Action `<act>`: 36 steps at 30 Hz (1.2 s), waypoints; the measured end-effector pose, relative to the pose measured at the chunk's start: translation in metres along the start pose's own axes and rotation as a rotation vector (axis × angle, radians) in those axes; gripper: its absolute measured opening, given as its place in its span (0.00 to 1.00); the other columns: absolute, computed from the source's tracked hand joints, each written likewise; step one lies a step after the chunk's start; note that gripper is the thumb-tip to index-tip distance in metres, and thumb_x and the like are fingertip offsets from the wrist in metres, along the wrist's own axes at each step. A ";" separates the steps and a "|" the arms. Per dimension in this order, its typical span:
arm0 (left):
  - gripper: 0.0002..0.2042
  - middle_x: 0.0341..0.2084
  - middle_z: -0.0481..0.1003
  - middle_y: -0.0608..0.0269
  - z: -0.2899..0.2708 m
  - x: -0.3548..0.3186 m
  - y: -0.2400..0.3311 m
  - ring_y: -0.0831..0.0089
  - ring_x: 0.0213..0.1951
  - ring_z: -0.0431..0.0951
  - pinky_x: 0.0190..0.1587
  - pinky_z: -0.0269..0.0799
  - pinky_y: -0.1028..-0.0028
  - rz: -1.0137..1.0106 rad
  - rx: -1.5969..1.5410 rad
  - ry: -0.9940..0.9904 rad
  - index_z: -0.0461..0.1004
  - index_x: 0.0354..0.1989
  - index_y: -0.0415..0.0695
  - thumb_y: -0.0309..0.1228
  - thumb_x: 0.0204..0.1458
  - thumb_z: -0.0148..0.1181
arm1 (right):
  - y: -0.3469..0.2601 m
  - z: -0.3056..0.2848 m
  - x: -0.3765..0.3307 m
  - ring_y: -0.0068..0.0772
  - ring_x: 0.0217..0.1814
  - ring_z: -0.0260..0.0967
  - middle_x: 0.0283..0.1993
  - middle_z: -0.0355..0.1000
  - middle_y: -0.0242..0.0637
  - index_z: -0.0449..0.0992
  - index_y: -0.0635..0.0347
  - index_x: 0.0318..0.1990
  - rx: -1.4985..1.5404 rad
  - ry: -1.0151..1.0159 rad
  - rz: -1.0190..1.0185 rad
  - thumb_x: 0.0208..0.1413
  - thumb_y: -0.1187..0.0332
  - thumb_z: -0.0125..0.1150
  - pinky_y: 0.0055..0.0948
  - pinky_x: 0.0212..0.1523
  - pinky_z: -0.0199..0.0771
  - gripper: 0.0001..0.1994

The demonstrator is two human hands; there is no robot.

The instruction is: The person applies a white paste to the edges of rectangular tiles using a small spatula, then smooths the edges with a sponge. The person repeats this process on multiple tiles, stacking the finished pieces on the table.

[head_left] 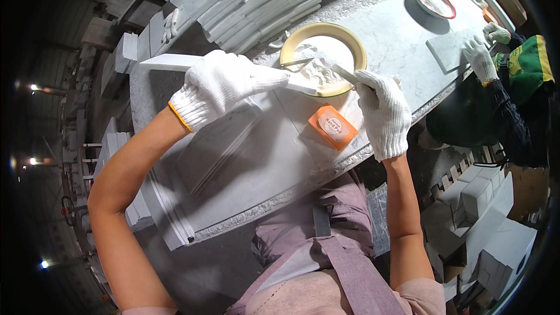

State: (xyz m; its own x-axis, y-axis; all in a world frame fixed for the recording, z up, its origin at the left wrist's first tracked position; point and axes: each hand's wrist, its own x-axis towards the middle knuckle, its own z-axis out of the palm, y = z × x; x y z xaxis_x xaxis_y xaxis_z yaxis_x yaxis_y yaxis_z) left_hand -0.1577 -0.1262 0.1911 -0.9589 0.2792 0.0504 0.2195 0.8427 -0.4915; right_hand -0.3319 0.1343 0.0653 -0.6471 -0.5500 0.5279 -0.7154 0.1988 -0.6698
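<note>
My left hand [213, 84], in a white knit glove, is closed around a long pale stone strip [168, 62]. One end of the strip juts out left, and the other reaches the near rim of a yellow bowl [363, 52]. White powder or paste [326, 52] fills the bowl, and a thin tool [298, 63] lies across it. Gloved too, my right hand [384, 111] pinches a small flat scraper-like blade [345, 73] over the bowl's right side; its handle is hidden by my fingers. Between my hands, an orange block [332, 127] with a round pale label rests on the table.
Stacked marble tiles [262, 9] stand behind the bowl. Flat marble pieces [224, 146] lie under my left forearm. At right, a co-worker's gloved hands [479, 58] touch a slab [448, 52] near a red-rimmed bowl [448, 11]. White boxes [475, 198] stand below the table's rough edge [350, 163].
</note>
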 end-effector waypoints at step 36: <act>0.26 0.51 0.78 0.56 0.063 -0.158 0.059 0.56 0.54 0.79 0.58 0.75 0.60 -0.941 -0.563 -0.253 0.80 0.61 0.57 0.50 0.54 0.69 | -0.053 0.056 -0.075 0.13 0.35 0.68 0.35 0.74 0.24 0.81 0.60 0.49 0.920 -0.514 0.935 0.70 0.57 0.63 0.17 0.35 0.69 0.14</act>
State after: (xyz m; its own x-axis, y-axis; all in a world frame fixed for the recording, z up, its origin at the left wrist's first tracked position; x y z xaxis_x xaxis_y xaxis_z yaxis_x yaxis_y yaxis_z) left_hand -0.0043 -0.1495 0.0998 -0.7804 -0.6251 -0.0146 -0.6224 0.7742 0.1152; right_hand -0.2309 0.1195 0.0315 -0.4710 -0.7819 -0.4084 0.4743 0.1659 -0.8646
